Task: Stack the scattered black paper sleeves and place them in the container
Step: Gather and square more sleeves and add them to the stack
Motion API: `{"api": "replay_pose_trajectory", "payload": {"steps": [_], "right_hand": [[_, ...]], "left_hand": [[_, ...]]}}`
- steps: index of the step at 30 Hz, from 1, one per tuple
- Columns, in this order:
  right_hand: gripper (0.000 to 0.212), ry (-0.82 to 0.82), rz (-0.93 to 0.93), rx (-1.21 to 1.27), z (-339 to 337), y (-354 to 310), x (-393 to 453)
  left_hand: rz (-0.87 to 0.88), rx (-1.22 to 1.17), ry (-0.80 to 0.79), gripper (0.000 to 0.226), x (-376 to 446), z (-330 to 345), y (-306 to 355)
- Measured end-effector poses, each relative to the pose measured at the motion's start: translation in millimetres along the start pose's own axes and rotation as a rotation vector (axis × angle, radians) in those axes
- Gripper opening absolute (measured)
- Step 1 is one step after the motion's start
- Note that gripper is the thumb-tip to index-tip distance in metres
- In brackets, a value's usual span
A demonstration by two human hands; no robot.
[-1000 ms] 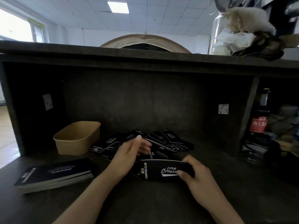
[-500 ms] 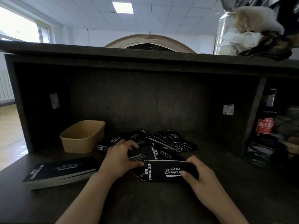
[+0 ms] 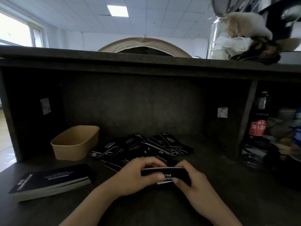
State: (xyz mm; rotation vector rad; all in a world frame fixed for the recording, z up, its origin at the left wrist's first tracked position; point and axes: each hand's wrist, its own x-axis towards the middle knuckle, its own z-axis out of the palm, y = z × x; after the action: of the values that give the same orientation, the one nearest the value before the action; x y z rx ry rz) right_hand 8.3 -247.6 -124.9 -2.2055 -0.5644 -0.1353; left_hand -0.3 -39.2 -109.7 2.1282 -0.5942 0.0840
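Both hands (image 3: 135, 175) grip sleeves (image 3: 167, 174) (loose pile (image 3: 146, 147) behind, container (image 3: 75, 142) left).

**Dim recess beneath a bright room, wide-angle view**

A ceiling panel (image 3: 117, 10) and a window (image 3: 14, 32), both far above and beyond the hands, are blown out to near white. The recess (image 3: 146, 103) just beyond the hands lies in deep shadow, with grain and little detail. The left hand (image 3: 135, 176) and right hand (image 3: 193, 181) show slight motion blur. Straight edges bow towards the frame borders, and the cloths (image 3: 244, 38) up to the right appear soft.
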Motion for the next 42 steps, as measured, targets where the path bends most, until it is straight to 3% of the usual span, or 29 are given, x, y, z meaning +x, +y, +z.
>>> {"api": "replay_pose_trajectory", "payload": {"steps": [2,6,12,15,20,24,28,30,33,35,37,39,42], "right_hand": [[0.013,-0.008,-0.004,0.022,0.8,-0.5,1.1],[0.027,0.087,0.085,0.077,3.1,4.3,7.5],[0.047,0.043,0.019,-0.458,16.1,12.8,15.0],[0.033,0.105,0.072,-0.464,16.7,11.8,13.6],[0.011,0.149,0.127,-0.441,11.9,3.5,8.8],[0.024,0.182,0.174,-0.339,5.7,4.5,9.6],[0.045,0.280,0.200,0.007,1.8,14.1,8.7],[0.045,0.369,0.198,0.223,-0.7,16.9,7.3],[0.038,0.425,0.132,0.308,-4.7,16.7,5.7],[0.032,0.375,0.000,0.330,-4.8,8.2,1.8],[0.021,0.158,-0.113,0.335,-1.5,-5.2,-2.7],[0.027,-0.031,-0.154,0.256,3.2,-11.4,-4.8],[0.008,0.008,-0.196,0.123,4.8,-11.8,-2.7]], "left_hand": [[0.000,0.133,0.015,0.025,1.6,-1.8,-1.8],[-0.076,0.153,0.107,0.021,-5.5,-15.5,-2.8],[-0.103,0.130,0.214,0.022,-33.4,-9.4,-7.9],[-0.134,0.060,0.253,0.029,-40.1,-10.1,-11.0],[-0.170,0.049,0.273,0.019,-46.5,-10.0,-11.3],[-0.120,0.094,0.219,0.019,-48.0,-9.5,-3.7],[-0.090,0.146,0.225,0.018,-48.4,-7.2,-1.0],[-0.091,0.169,0.238,0.017,-47.8,-6.2,-0.8],[-0.105,0.170,0.267,0.024,-47.3,-4.8,-3.2],[-0.114,0.172,0.281,0.036,-44.9,-1.0,-2.7],[-0.112,0.135,0.287,0.048,-40.3,4.2,-0.7],[-0.132,0.078,0.302,0.052,-36.4,8.3,0.7],[-0.126,0.103,0.361,0.063,-36.5,9.9,0.9]]}}
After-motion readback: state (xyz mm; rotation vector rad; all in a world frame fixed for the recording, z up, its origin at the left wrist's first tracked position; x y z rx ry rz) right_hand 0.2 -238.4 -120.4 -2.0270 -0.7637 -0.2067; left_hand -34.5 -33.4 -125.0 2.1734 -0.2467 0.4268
